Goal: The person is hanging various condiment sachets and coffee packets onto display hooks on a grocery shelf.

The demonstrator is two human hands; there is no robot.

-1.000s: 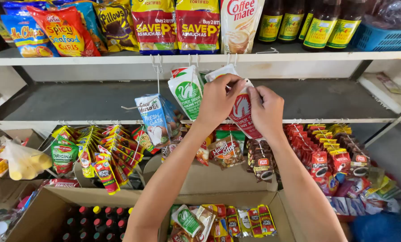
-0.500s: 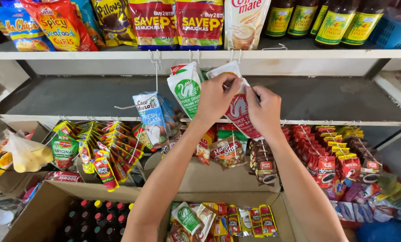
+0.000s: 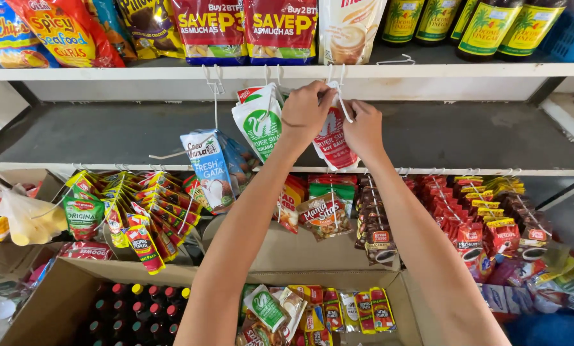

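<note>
A big white shelf (image 3: 428, 70) runs across the top, and it holds snack bags (image 3: 242, 29), a tall white pouch (image 3: 348, 25) and dark bottles with green and yellow labels (image 3: 492, 25). Under it is a second, dark shelf (image 3: 107, 134) with a white front edge. At the bottom sits a large open cardboard box (image 3: 75, 282). Its left part holds small dark bottles (image 3: 139, 304) with red and yellow caps, standing in rows. Its right part holds loose little packets (image 3: 325, 311) in green, red and yellow. Rows of small sachets hang from the lower shelf edge: green and red ones (image 3: 126, 211) on the left and red ones (image 3: 466, 218) on the right. A thin plastic bag (image 3: 27, 218) with something yellow inside hangs at the far left. A blue and white pouch (image 3: 210, 170) hangs from a white wire hook (image 3: 214, 80). Beside it hangs a green and white pouch (image 3: 258, 122). The left hand (image 3: 306, 112) and right hand (image 3: 364, 128) are both up high, close together, just under the top shelf. Their fingers are pinched shut on the top of a red and white pouch (image 3: 333, 144), right at another white wire hook (image 3: 342, 96). The pouch dangles below the two hands, just beside the green and white pouch.
</note>
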